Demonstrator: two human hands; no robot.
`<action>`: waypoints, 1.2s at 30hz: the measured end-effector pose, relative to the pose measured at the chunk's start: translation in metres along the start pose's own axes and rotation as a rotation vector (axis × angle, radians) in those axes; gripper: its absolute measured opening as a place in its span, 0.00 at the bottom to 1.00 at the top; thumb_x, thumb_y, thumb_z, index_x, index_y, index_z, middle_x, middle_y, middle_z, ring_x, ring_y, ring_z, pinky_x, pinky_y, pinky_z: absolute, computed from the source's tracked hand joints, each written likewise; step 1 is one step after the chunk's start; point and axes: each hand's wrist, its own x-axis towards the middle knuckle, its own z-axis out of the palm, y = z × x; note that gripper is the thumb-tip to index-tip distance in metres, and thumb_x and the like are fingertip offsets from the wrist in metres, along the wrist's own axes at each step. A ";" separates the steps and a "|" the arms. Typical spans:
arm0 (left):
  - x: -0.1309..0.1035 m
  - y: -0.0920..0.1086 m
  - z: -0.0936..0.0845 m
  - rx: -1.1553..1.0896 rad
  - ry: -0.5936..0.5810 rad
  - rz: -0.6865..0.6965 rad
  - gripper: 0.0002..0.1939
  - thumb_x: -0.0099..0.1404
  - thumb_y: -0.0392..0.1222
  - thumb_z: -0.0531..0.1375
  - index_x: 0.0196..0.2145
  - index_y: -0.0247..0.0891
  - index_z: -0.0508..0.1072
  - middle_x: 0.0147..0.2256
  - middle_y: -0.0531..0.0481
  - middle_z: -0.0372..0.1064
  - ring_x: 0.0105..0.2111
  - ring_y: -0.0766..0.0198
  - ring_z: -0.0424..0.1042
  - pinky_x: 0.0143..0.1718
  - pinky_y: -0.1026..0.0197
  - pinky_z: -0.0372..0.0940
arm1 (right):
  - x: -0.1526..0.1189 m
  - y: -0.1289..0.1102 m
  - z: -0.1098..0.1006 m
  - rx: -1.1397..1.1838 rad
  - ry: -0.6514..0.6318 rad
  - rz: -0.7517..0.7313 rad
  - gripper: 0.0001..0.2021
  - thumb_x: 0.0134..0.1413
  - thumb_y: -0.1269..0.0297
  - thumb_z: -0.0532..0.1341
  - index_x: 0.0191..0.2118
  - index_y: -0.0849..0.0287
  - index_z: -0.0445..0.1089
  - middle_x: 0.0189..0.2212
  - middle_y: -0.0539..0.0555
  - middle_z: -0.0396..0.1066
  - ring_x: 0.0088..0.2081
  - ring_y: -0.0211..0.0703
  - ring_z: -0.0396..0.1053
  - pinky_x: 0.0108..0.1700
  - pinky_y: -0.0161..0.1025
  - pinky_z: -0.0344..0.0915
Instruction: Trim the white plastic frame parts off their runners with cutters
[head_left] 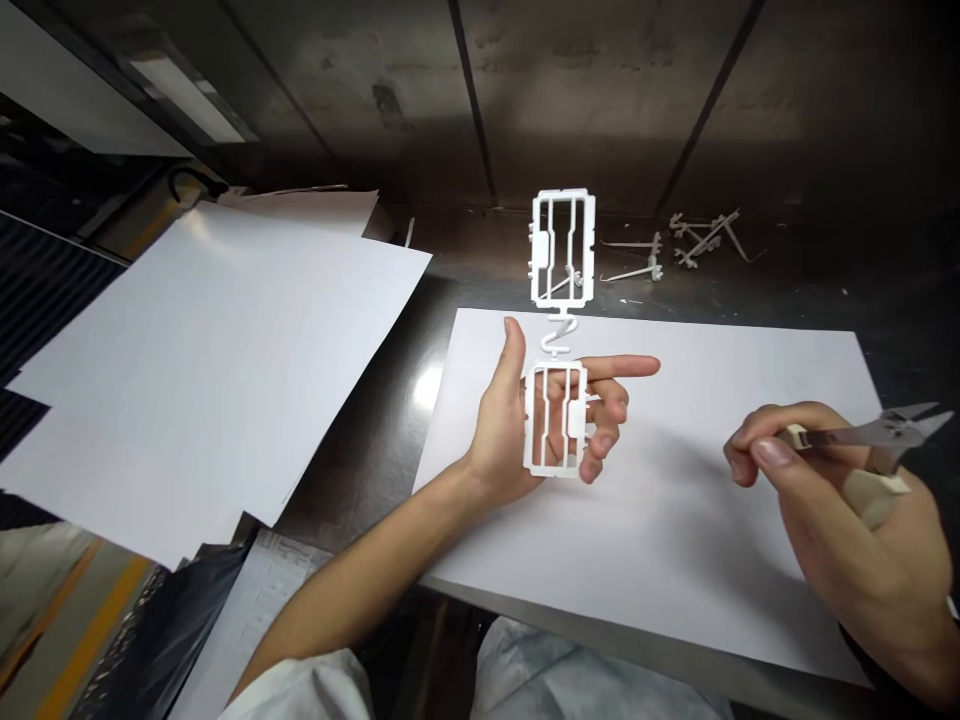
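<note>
My left hand is palm up over the white sheet and holds a pair of white plastic frames. The lower frame lies across the palm, with the curled fingers partly behind it and the index finger stretched to the right. A wavy plastic strip joins it to the upper frame, which stands out beyond the hand. Off to the right, my right hand is closed around side cutters. Their jaws point right, away from the frames, and are slightly apart. The palm hides part of the handles.
A white sheet covers the near part of the dark metal table. Several thin plastic offcuts lie at the back right, against a metal wall. A stack of white sheets stands on the left.
</note>
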 end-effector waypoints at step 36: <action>-0.007 -0.018 -0.013 0.238 -0.181 -0.108 0.52 0.78 0.73 0.35 0.53 0.25 0.81 0.35 0.32 0.76 0.24 0.54 0.75 0.20 0.61 0.66 | -0.004 -0.016 0.016 0.015 -0.119 0.113 0.16 0.84 0.49 0.59 0.43 0.52 0.72 0.36 0.53 0.66 0.39 0.52 0.64 0.36 0.43 0.60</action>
